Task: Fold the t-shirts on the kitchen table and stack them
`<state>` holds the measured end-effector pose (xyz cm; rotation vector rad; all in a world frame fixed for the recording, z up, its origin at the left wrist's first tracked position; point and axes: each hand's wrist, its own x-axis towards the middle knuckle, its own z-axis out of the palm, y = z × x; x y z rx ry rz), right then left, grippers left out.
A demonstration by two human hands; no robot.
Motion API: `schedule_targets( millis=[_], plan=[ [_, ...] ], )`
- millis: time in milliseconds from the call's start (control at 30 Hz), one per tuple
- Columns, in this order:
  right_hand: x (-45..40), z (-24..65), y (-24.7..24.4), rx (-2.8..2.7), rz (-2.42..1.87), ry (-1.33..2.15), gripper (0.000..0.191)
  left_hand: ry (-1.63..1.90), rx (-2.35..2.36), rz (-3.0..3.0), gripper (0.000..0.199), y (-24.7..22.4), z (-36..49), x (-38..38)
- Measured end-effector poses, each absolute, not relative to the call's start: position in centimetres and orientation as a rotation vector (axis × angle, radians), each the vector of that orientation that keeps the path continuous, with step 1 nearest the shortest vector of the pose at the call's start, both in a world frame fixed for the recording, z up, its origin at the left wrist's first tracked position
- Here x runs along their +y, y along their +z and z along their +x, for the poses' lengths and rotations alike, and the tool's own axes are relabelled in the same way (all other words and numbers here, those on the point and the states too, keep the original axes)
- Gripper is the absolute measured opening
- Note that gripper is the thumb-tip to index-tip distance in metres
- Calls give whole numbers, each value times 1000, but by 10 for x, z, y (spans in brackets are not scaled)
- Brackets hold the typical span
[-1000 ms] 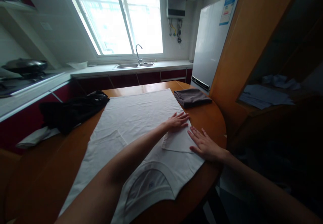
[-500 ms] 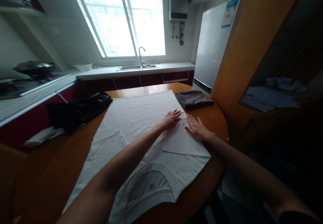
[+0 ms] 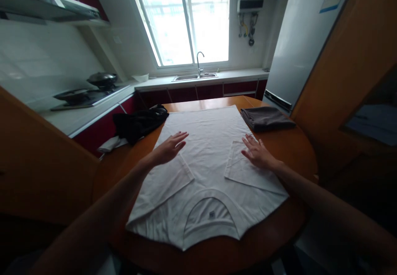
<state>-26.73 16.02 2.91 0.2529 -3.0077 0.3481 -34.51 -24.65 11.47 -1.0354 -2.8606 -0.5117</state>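
A white T-shirt point(image 3: 207, 142) lies spread on the round wooden table, its neckline toward me and both short sleeves folded inward over the body. My left hand point(image 3: 170, 147) is at the shirt's left side, near the folded left sleeve, fingers stretched out; whether it touches the cloth I cannot tell. Over the folded right sleeve, at the shirt's right edge, lies my right hand point(image 3: 258, 153) with its fingers spread. Neither hand grips anything.
On the wooden table point(image 3: 287, 151), a folded dark grey cloth point(image 3: 267, 118) sits at the far right. Black clothing point(image 3: 139, 123) and a white cloth point(image 3: 110, 144) lie at the left edge. Beyond stand a counter with a sink point(image 3: 195, 77), a stove point(image 3: 93, 97) and a fridge point(image 3: 297, 47).
My left hand has moved left, from beside the right hand to the shirt's left side. My right hand stays by the right sleeve. The view has turned left.
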Motion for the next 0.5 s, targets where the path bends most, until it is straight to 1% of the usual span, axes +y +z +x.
schedule_targets(
  millis=[133, 267, 367, 500],
  plan=[
    [125, -262, 30, -3020, 381, 364, 75, -349, -2951, -974, 63, 79, -290, -281],
    [88, -249, 26, -3059, 487, 320, 86, -197, -3010, -1024, 64, 47, -256, -294],
    [75, -245, 20, -3090, 469, 258, 86, -169, -3022, -1096, 61, 38, -247, -298],
    [74, -245, 18, -3072, 421, 244, 82, -193, -2978, -1120, 60, 41, -243, -297]
  ],
)
